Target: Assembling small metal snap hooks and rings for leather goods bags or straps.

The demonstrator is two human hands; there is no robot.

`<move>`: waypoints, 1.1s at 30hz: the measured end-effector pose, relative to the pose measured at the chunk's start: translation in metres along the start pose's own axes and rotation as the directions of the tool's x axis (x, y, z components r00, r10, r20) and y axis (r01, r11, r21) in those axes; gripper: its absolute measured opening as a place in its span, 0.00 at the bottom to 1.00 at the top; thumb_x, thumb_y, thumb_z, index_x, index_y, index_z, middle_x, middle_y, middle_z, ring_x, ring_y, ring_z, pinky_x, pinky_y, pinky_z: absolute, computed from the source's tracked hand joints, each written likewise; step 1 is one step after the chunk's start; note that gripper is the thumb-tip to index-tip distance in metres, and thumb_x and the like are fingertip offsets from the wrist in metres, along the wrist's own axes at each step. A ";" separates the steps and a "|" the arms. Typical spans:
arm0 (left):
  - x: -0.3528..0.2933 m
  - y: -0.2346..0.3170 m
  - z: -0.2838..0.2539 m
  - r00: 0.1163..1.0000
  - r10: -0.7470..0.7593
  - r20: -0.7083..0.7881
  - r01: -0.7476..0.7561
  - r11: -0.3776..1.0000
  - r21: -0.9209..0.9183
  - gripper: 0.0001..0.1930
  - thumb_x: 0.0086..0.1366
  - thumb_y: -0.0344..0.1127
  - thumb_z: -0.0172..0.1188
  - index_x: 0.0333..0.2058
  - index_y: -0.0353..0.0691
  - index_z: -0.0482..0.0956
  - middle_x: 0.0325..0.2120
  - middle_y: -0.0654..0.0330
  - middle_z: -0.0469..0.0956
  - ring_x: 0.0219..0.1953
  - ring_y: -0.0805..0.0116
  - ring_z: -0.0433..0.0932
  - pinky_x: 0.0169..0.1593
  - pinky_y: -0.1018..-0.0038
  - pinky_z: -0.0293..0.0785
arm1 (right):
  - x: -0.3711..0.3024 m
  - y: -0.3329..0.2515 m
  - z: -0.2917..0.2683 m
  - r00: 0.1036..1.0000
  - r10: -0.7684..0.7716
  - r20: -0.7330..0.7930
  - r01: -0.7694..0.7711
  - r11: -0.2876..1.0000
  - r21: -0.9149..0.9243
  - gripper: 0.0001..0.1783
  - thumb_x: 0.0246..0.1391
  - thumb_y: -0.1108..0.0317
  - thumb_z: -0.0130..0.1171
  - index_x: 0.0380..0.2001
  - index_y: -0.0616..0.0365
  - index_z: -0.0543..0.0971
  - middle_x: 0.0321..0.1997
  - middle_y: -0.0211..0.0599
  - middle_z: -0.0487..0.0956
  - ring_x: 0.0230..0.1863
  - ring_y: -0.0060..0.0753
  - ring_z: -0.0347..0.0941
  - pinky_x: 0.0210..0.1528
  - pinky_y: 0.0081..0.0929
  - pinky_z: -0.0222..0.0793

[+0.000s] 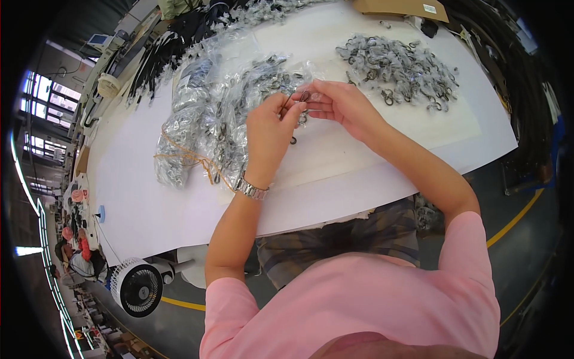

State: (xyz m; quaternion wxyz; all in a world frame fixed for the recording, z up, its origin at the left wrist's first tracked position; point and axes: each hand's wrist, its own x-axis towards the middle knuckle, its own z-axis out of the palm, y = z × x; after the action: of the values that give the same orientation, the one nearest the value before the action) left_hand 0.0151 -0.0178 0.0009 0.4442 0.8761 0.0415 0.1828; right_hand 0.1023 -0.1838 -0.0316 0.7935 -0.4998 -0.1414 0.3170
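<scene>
My left hand [270, 133], with a metal watch [252, 189] on its wrist, pinches a small dark metal hook [304, 96] between thumb and fingertips. From the other side my right hand [348, 107] closes its fingertips on the same piece; its exact shape is partly hidden. Beneath and beside my left hand lie clear plastic bags [182, 140] of metal hardware, with an orange string [190, 157] across them. A dark ring [293, 141] shows just below my fingers. To the right spreads a pile of metal hooks and rings [406, 70] in clear wrapping.
All this lies on a white-covered table [137, 203]. Black straps [156, 63] hang together at the far left, and a cardboard box [400, 8] sits at the back edge. A black-and-white fan [139, 287] stands near the left front corner. Other people [81, 251] are far left.
</scene>
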 end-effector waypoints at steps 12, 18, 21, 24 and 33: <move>0.002 0.001 -0.007 0.978 -0.126 0.168 0.168 0.950 -0.265 0.09 0.67 0.35 0.67 0.31 0.35 0.83 0.19 0.64 0.81 0.21 0.83 0.73 0.25 0.81 0.62 | 0.000 0.001 0.005 0.999 -0.040 -0.001 0.040 0.997 -0.062 0.21 0.71 0.53 0.53 0.51 0.59 0.82 0.46 0.32 0.85 0.47 0.24 0.80 0.54 0.27 0.76; 0.005 -0.003 -0.006 0.958 -0.201 0.205 0.270 0.872 -0.408 0.09 0.68 0.34 0.67 0.33 0.35 0.82 0.19 0.64 0.80 0.16 0.85 0.65 0.20 0.84 0.55 | 0.005 0.009 0.003 0.989 -0.054 0.135 0.047 0.997 0.056 0.20 0.71 0.55 0.55 0.51 0.61 0.82 0.44 0.33 0.84 0.44 0.24 0.80 0.53 0.27 0.75; 0.005 0.001 -0.003 0.955 -0.205 0.212 0.283 0.846 -0.453 0.09 0.69 0.35 0.66 0.35 0.34 0.82 0.20 0.65 0.80 0.16 0.86 0.63 0.19 0.85 0.52 | 0.006 0.010 0.002 0.978 -0.067 0.196 0.059 0.997 0.047 0.19 0.71 0.55 0.55 0.50 0.60 0.82 0.43 0.32 0.84 0.41 0.23 0.79 0.52 0.27 0.75; 0.007 -0.003 -0.010 0.942 -0.187 0.280 0.308 0.815 -0.491 0.09 0.69 0.35 0.66 0.39 0.33 0.83 0.22 0.64 0.80 0.15 0.86 0.63 0.18 0.85 0.52 | 0.005 0.008 0.003 0.975 -0.082 0.209 0.079 0.997 0.024 0.18 0.72 0.56 0.54 0.49 0.59 0.82 0.42 0.31 0.83 0.39 0.22 0.78 0.51 0.26 0.75; 0.011 -0.008 -0.019 0.944 -0.039 0.327 0.241 0.757 -0.607 0.12 0.72 0.38 0.62 0.46 0.36 0.81 0.26 0.65 0.82 0.17 0.87 0.63 0.19 0.86 0.52 | -0.005 -0.007 0.003 0.956 0.125 0.267 -0.148 0.987 0.069 0.15 0.74 0.56 0.52 0.42 0.56 0.80 0.33 0.24 0.79 0.27 0.14 0.70 0.35 0.20 0.71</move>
State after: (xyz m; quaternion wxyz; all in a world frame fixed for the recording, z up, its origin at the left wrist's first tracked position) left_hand 0.0191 0.0045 0.0076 0.7291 0.6837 -0.0236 0.0193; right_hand 0.0994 -0.1866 -0.0240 0.7653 -0.4269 -0.1959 0.4400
